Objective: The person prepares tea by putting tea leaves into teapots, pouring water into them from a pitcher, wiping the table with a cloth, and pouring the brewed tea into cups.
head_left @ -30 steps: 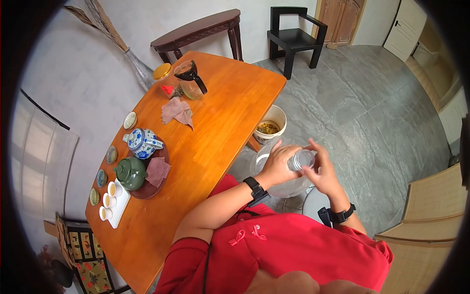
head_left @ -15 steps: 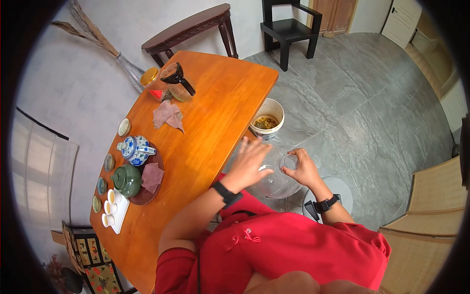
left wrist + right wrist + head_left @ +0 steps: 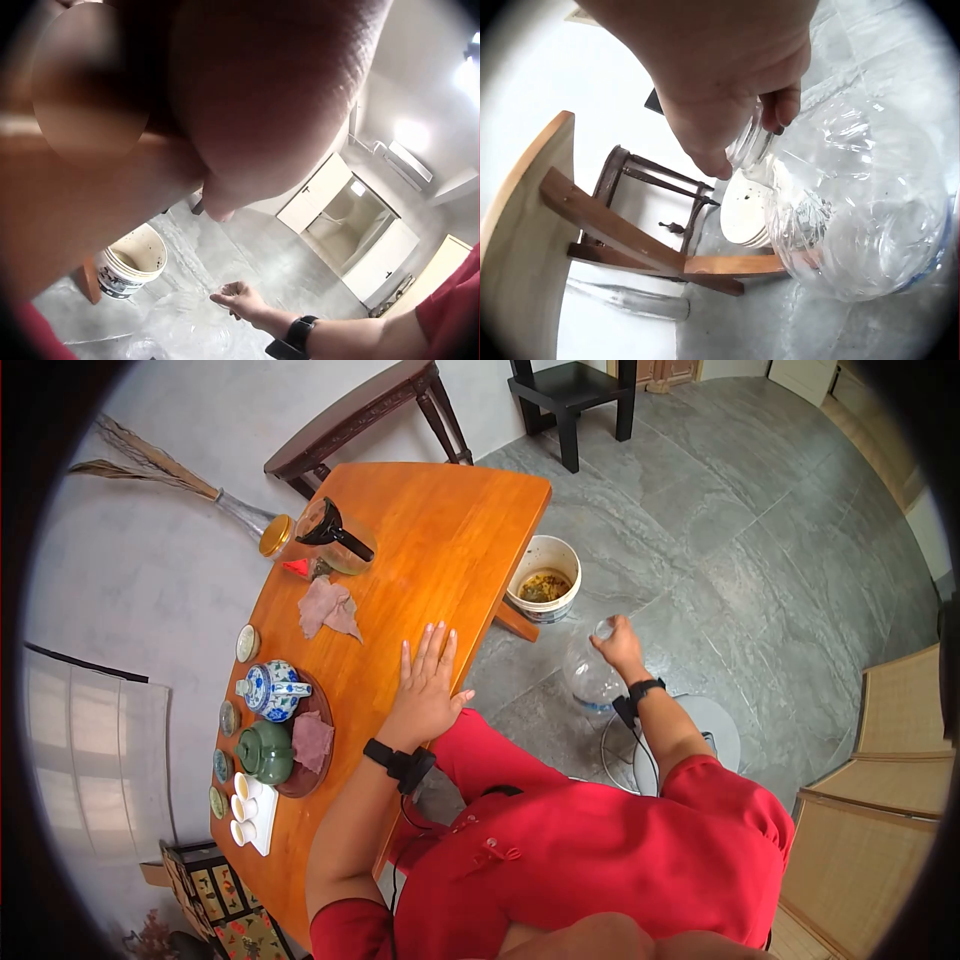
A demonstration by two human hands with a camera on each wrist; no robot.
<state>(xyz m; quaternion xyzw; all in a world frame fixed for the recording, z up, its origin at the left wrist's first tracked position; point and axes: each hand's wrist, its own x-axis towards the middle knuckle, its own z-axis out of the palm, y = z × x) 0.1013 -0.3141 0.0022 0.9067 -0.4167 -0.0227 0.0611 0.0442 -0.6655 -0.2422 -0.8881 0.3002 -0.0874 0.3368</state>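
My left hand [image 3: 428,685] lies palm down on the orange wooden table [image 3: 440,550], its fingers straight, close to the edge facing me. In the left wrist view that hand is large and blurred in the foreground. Off the table's right side, my right hand [image 3: 622,650] grips the neck of a big clear plastic water jug [image 3: 592,678]. The right wrist view shows the thumb and fingers around the ridged neck. There the jug's see-through body [image 3: 862,202] looks empty, with a blue band near its base. The jug is low over the grey floor, near a round grey stool [image 3: 715,740].
A white bucket [image 3: 545,555] with wet dregs stands by the table leg. On the table are a blue-and-white teapot [image 3: 270,690], a green teapot [image 3: 265,752], a white tray [image 3: 266,822] with cups, a crumpled cloth [image 3: 330,608] and a black-handled pitcher [image 3: 352,558].
My left hand has come off the jug and moved left onto the table. My right hand keeps hold of the neck and has carried the jug slightly away and up in view.
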